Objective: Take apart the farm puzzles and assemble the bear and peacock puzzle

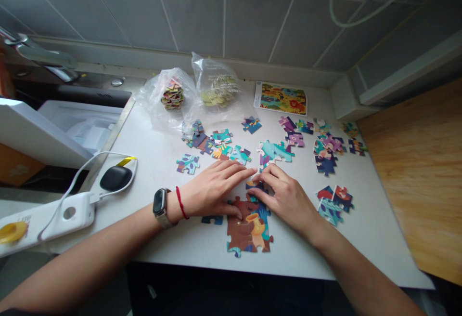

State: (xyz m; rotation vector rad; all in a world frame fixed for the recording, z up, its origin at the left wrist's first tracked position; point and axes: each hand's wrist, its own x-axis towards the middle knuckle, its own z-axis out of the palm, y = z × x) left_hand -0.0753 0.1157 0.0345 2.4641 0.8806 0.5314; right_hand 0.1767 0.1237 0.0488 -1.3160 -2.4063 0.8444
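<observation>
My left hand lies flat on the white table, its thumb on the top edge of a partly joined jigsaw section in brown, orange and blue. My right hand rests just above that section, its fingertips on a blue jigsaw piece. Neither hand visibly grips anything. A loose dark blue piece lies beside my left thumb. A joined teal group of pieces sits just beyond my fingertips. Several other loose pieces are spread across the table on the right.
Two clear plastic bags of pieces and a printed animal picture card lie along the back wall. On the left are a white power bank, a black earbud case and a sink tap. A wooden surface lies right.
</observation>
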